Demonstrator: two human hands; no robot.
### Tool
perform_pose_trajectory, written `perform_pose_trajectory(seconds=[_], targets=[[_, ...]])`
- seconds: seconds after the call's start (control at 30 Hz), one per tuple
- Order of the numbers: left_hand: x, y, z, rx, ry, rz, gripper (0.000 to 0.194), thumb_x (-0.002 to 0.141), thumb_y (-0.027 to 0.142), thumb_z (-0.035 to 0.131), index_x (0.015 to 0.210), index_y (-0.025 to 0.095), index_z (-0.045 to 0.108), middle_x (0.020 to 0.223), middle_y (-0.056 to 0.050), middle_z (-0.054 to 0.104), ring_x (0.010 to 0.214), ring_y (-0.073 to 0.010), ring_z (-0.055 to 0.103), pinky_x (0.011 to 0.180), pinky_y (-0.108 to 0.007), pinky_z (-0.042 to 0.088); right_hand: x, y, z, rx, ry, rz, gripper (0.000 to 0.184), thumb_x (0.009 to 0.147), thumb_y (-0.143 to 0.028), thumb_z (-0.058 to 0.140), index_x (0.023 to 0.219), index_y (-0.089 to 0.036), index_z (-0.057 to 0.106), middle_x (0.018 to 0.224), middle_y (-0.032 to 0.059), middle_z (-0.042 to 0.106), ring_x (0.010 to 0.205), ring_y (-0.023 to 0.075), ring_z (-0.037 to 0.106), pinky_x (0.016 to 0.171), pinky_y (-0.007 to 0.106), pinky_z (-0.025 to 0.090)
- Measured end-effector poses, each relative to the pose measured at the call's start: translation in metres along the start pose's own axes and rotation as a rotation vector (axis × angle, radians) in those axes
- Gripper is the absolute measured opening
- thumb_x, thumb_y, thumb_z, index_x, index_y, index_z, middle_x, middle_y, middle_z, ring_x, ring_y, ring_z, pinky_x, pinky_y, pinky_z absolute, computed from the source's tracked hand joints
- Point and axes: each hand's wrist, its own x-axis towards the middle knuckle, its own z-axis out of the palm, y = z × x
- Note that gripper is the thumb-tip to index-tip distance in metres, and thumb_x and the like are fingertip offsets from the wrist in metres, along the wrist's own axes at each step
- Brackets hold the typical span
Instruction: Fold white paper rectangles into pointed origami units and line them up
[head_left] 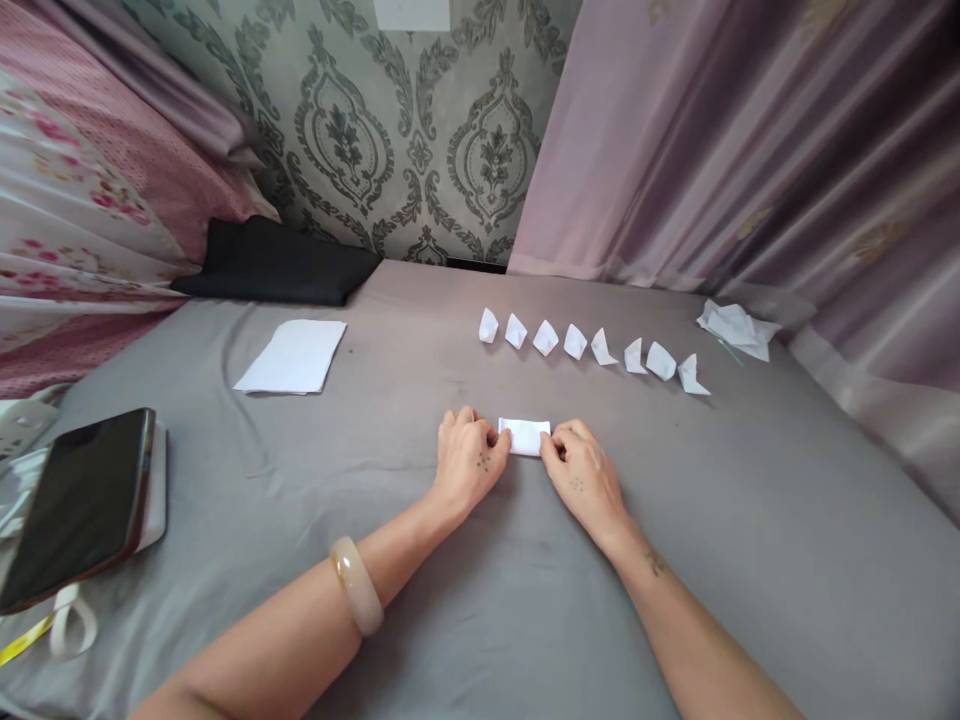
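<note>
A small folded sheet of white paper (526,437) is held flat just above or on the grey cloth, its long side running left to right. My left hand (470,455) pinches its left end, thumb in front and the other fingers curled behind. At the right end, my right hand (583,470) grips the paper the same way. Beyond my hands stands a row of several small folded white paper shapes (546,338), slanting toward the right. A stack of white paper sheets (294,357) lies to the far left of my hands.
On the left, a dark-screened phone or tablet (79,495) rests on a white object beside a white power strip (26,428) and cables. Folded black cloth (277,262) lies at the back left. Crumpled white paper (739,328) sits at the far right, near the pink curtain (645,150).
</note>
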Motion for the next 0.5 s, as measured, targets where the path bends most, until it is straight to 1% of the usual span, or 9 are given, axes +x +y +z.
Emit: perform_pose_trajectory(seconds=[0.2,0.5], targets=[[0.0004,0.0044,-0.0045,0.061,0.006,0.034,0.036,0.089,0.030,0.048,0.058,0.017,0.060,0.078,-0.009,0.059,0.076,-0.0226,0.049,0.077,-0.041,0.042,0.0020,-0.0015,-0.0006,-0.028,-0.017,0.015,0.031,0.090,-0.034,0.045,0.063,-0.020,0.049,0.085,0.0022,0.059,0.064,0.0126,0.052,0.058,0.027,0.034],[0.0018,-0.0003,0.0008,0.069,0.017,0.045,0.033,0.088,0.031,0.051,0.060,0.018,0.062,0.078,-0.008,0.059,0.078,-0.0231,0.049,0.076,-0.040,0.041,0.0035,-0.0027,0.0007,-0.074,-0.018,0.019,0.030,0.090,-0.033,0.045,0.064,-0.020,0.052,0.085,0.0032,0.059,0.064,0.0131,0.051,0.056,0.027,0.033]])
